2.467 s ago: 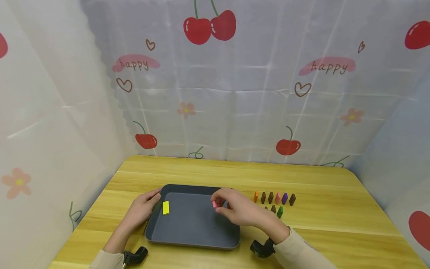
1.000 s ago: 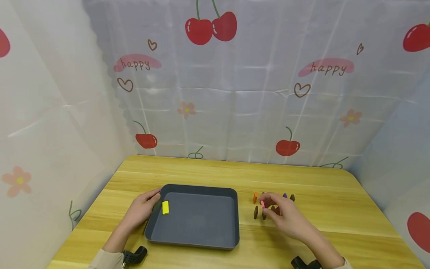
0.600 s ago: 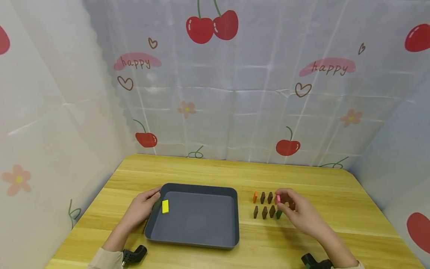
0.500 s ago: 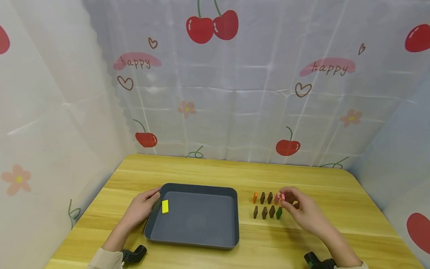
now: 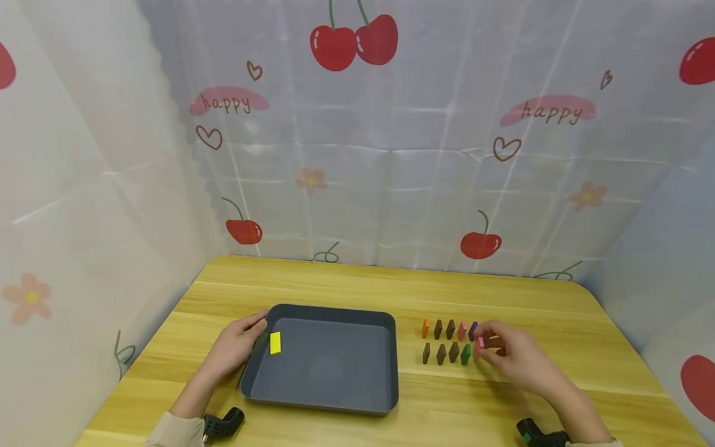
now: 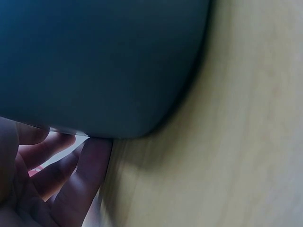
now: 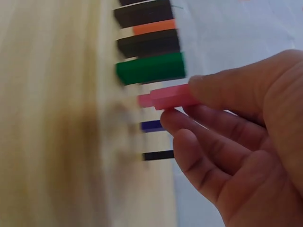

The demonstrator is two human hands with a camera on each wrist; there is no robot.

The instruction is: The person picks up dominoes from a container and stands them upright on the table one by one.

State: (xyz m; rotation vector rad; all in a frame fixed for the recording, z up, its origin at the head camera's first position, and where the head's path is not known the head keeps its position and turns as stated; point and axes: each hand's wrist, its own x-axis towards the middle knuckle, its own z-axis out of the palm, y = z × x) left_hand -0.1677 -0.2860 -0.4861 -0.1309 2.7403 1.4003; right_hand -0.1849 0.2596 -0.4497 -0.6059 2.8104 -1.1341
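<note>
Thumb and fingers of my right hand point(image 5: 519, 357) pinch a pink domino point(image 5: 480, 343). It hangs low over the table, just right of the green domino point(image 5: 466, 354) in the front row. Behind it, in the back row, the purple domino point(image 5: 473, 331) is partly covered by my fingers. The right wrist view shows the pink domino between the green one and a dark domino point(image 7: 158, 155). My left hand point(image 5: 237, 344) holds the left side of the dark grey tray point(image 5: 329, 379); in the left wrist view its fingertips meet the tray's outer wall point(image 6: 118, 71).
A yellow domino point(image 5: 275, 343) lies in the tray near its left wall. Right of the tray, upright dominoes stand in two rows, among them an orange one point(image 5: 426, 328), another pink one point(image 5: 462, 330) and several brown ones point(image 5: 441, 354). A printed curtain point(image 5: 385, 186) rises behind the table.
My right hand has carried the pink domino from over the tray rightward, past the rows, and lastly down beside the green domino. The left hand stays at the tray.
</note>
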